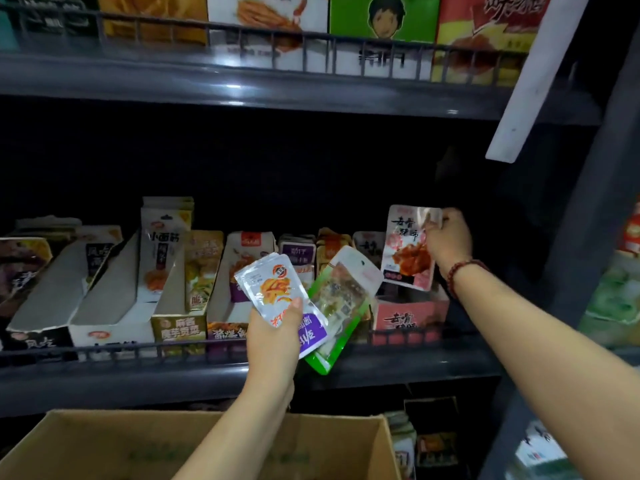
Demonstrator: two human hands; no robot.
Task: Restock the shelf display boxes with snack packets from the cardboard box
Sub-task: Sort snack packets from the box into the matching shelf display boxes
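My left hand grips a fan of snack packets in front of the middle shelf: a silver packet on top, a purple-cornered one under it, and a green-edged one to the right. My right hand pinches the top corner of a pink and white packet, holding it upright above the pink display box at the right end of the shelf. The open cardboard box lies below, at the bottom left.
Several display boxes stand in a row along the middle shelf behind a low wire rail. The upper shelf carries large snack boxes. A dark upright post borders the shelf on the right, with more goods beyond it.
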